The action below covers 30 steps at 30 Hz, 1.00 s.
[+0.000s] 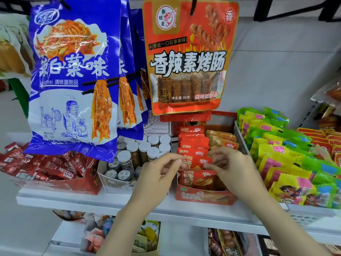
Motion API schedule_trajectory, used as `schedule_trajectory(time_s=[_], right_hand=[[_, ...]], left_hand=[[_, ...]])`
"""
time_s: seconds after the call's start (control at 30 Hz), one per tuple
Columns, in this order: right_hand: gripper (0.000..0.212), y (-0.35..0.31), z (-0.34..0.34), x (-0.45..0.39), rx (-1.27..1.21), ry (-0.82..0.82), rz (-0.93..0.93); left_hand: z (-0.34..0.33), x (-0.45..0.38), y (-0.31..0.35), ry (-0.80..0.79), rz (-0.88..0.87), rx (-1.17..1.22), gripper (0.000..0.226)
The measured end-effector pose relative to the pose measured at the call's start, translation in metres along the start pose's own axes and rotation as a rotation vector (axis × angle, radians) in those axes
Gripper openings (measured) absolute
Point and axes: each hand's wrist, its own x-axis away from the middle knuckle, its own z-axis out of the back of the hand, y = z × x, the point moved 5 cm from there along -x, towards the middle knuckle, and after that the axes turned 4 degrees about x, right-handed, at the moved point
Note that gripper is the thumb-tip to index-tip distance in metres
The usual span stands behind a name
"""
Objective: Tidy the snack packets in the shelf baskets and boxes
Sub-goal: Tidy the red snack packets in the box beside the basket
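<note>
Hands are working at the red display box point(203, 197) mid-shelf: left hand point(158, 174) and right hand point(228, 167) are each pinching the red snack packets point(195, 154), lining them up; rear packets are already standing in rows, front ones seemingly unfinished

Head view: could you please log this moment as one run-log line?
left hand: pinches red packet | right hand: grips same packet | red display box: packets upright
</note>
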Motion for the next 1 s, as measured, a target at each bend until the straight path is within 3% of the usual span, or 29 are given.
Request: schedule_trajectory(time_s=[0.17, 0.23, 0.37, 0.5, 0.67, 0.73, 0.9, 1.0], right_hand=[[0.034, 0.001, -0.001, -0.004, -0.109, -0.011, -0.085], [0.027, 0.000, -0.001, -0.005, -0.094, -0.092, -0.065], [0.011, 0.004, -0.004, -0.005, -0.132, -0.184, -0.039], [0.007, 0.010, 0.005, -0.011, -0.293, -0.064, -0.109], [0.004, 0.002, 0.019, -0.013, -0.466, 0.080, -0.046], [0.005, -0.001, 0.029, -0.014, -0.512, 0.172, -0.023], [0.007, -0.008, 0.047, -0.016, -0.749, 0.263, -0.027], [0.002, -0.008, 0.041, -0.016, -0.870, 0.204, -0.115]], left_hand=[[0.000, -0.003, 0.003, -0.021, 0.016, 0.041, 0.016], [-0.004, -0.002, 0.003, -0.088, 0.016, 0.026, 0.023], [-0.008, 0.000, 0.010, -0.057, -0.151, -0.132, 0.013], [-0.001, -0.002, 0.015, -0.037, -0.244, -0.126, 0.014], [-0.012, 0.006, 0.009, -0.244, -0.163, -0.226, 0.010], [-0.010, 0.007, 0.010, -0.257, -0.087, -0.185, 0.023], [0.000, 0.000, 0.018, 0.010, 0.025, 0.092, 0.026], [-0.005, -0.007, 0.018, 0.031, 0.118, 0.241, 0.033]])
